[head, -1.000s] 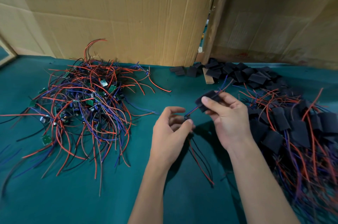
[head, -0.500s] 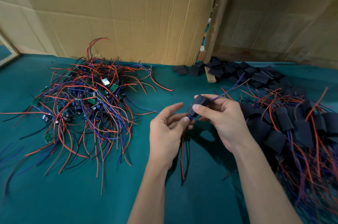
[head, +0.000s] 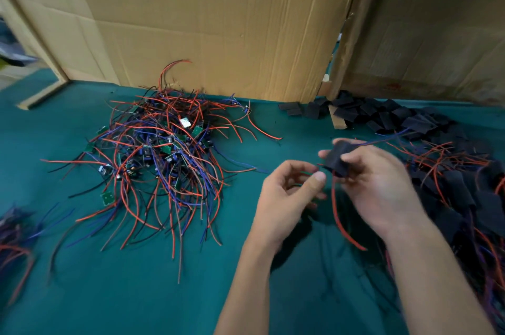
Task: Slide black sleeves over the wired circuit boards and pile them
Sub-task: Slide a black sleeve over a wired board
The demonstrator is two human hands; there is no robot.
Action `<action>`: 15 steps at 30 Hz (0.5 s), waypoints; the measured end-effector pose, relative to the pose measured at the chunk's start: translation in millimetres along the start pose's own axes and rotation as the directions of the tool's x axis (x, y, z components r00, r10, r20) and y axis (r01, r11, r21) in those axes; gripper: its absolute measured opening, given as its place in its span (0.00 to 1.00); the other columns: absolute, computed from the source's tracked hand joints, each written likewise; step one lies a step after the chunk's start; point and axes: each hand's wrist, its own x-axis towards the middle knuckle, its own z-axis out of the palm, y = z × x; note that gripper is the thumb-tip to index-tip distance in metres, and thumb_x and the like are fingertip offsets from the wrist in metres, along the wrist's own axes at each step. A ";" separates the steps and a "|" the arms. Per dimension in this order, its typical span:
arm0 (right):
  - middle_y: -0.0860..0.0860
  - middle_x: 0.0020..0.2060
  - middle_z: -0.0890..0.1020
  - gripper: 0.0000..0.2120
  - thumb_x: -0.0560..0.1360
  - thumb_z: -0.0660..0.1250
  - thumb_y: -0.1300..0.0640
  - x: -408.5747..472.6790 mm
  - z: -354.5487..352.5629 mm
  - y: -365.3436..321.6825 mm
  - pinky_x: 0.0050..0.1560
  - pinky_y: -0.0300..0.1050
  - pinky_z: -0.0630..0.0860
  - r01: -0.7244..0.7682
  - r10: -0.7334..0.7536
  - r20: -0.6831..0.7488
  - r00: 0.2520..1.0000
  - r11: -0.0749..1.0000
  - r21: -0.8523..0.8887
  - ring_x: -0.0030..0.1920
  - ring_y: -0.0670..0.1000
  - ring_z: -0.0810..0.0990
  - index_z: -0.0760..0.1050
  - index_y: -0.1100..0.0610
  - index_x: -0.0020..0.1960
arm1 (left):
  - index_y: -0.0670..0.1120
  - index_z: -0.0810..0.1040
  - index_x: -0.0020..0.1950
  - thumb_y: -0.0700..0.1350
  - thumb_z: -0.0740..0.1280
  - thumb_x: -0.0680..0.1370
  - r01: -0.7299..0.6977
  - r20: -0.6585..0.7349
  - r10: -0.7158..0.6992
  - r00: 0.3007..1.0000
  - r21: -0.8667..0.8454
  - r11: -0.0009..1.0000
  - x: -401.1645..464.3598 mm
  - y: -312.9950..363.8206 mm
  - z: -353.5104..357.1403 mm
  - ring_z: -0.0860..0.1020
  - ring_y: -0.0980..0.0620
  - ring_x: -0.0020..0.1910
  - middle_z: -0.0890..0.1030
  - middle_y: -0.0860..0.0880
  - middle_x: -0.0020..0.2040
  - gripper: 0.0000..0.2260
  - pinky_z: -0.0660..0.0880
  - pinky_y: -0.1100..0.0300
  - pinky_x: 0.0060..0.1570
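I see both hands low and right of centre over the green table [head: 142,293]. Frame is motion-blurred around them.

Right hand [head: 382,184]: thumb and fingers pinch a black sleeve [head: 337,158], held above the table. The board inside is hidden by the sleeve. A blue wire [head: 382,138] leaves the sleeve toward 2 o'clock; a red wire [head: 340,217] hangs from it toward 6 o'clock, its tip curling to 5 o'clock near the table.

Left hand [head: 287,198]: sits at 9 o'clock from the sleeve, just beside it. Fingers curled, thumb tip close to the sleeve's lower edge. Blur too heavy here; I cannot tell whether it grips a wire or holds nothing.

Bare boards [head: 164,149]: a tangled heap at 9 to 10 o'clock from the hands, well apart from them. Small green boards show among red, blue and black leads that splay outward across the table.

Loose sleeves [head: 382,116]: a scatter of flat black pieces at 12 to 1 o'clock from the hands, against the foot of the cardboard [head: 218,20] wall.

Done pile [head: 464,198]: sleeved boards with red and blue leads, at 3 o'clock from the right hand, running to the frame's right edge.

More wires [head: 13,236] at the far left edge, blurred.

A wood strip [head: 337,120] lies among the loose sleeves.
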 end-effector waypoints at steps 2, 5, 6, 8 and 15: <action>0.58 0.39 0.87 0.10 0.69 0.62 0.65 -1.0 -20.8 -19.9 0.36 0.45 0.75 0.046 -0.058 -0.070 0.996 0.985 -0.164 0.38 0.52 0.88 0.81 0.57 0.42 | 0.45 0.79 0.49 0.46 0.71 0.77 0.012 0.003 -0.012 1.000 -0.030 0.999 -0.2 1.0 -2.2 0.82 0.52 0.38 0.82 0.48 0.41 0.06 0.77 0.63 0.38; 0.55 0.37 0.86 0.10 0.62 0.75 0.57 1.3 -60.3 -48.4 0.23 0.41 0.73 -0.050 -0.042 -0.135 0.990 0.788 -0.614 0.32 0.47 0.85 0.82 0.55 0.43 | 0.45 0.79 0.45 0.40 0.68 0.79 0.038 -0.169 -0.047 0.984 -0.058 0.998 3.8 -4.1 -1.5 0.81 0.50 0.36 0.81 0.49 0.36 0.04 0.77 0.61 0.38; 0.56 0.40 0.86 0.12 0.66 0.78 0.57 4.1 -74.9 -57.0 0.23 0.41 0.75 -0.111 -0.035 -0.185 0.982 0.687 -0.718 0.33 0.49 0.84 0.79 0.53 0.47 | 0.45 0.79 0.44 0.38 0.67 0.79 0.049 -0.232 -0.057 0.971 -0.038 0.998 5.7 -6.3 -0.7 0.80 0.50 0.35 0.81 0.49 0.35 0.06 0.77 0.58 0.38; 0.60 0.50 0.83 0.14 0.76 0.74 0.59 12.3 -98.5 -77.3 0.40 0.51 0.82 -0.159 -0.107 -0.265 0.958 0.572 -0.804 0.44 0.58 0.83 0.72 0.53 0.57 | 0.47 0.78 0.41 0.36 0.66 0.77 0.044 -0.305 -0.037 0.952 0.016 0.999 9.0 -10.4 0.9 0.80 0.51 0.33 0.80 0.51 0.33 0.08 0.78 0.56 0.39; 0.39 0.38 0.86 0.11 0.66 0.68 0.45 7.2 78.0 -75.7 0.45 0.42 0.80 0.431 -0.359 0.301 0.884 0.372 -0.822 0.40 0.41 0.84 0.83 0.40 0.48 | 0.47 0.79 0.43 0.37 0.66 0.72 -0.090 -0.410 0.301 0.861 0.459 0.884 10.9 -13.7 1.2 0.78 0.52 0.38 0.82 0.50 0.40 0.06 0.75 0.59 0.44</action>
